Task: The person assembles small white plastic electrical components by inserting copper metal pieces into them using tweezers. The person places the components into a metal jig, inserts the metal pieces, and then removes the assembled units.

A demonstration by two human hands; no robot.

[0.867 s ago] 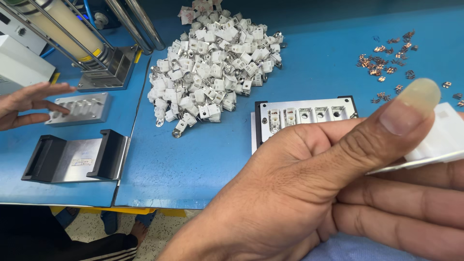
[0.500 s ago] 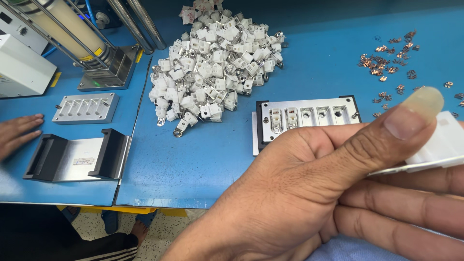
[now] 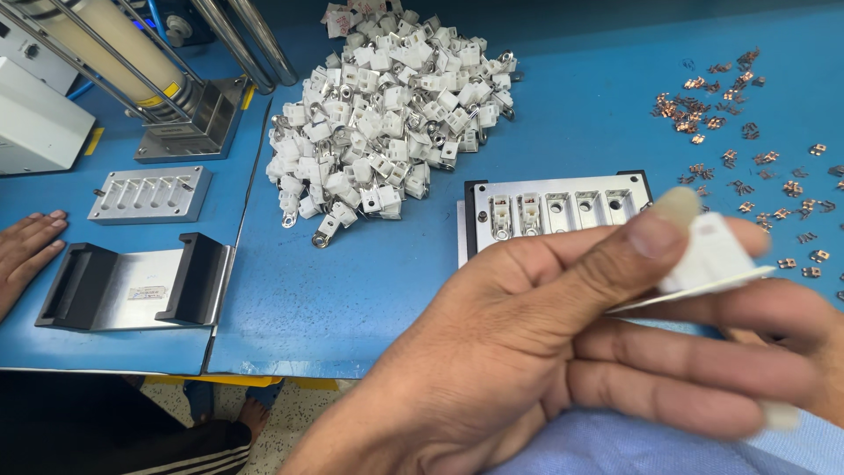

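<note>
At the left edge of the frame a co-worker's hand (image 3: pixel 25 255) lies flat on the blue table (image 3: pixel 352 299), fingers extended, just beside a black-ended metal holder (image 3: pixel 136 281), with a slotted metal block (image 3: pixel 149 193) above it and a pile of white plastic parts (image 3: pixel 387 114) at upper centre. In the lower centre the person's left hand (image 3: pixel 527 352) is closed, its thumb pressing a small white plastic part (image 3: pixel 712 255) against a thin, pale flat strip (image 3: pixel 694 295); the part's long axis runs roughly left to right, rising slightly rightward. At the lower right only a blurred sliver of the right hand (image 3: pixel 804 352) shows, touching the left hand's fingers, its grip impossible to judge; behind lie a loaded metal fixture (image 3: pixel 563 207) and scattered copper clips (image 3: pixel 747 123).
</note>
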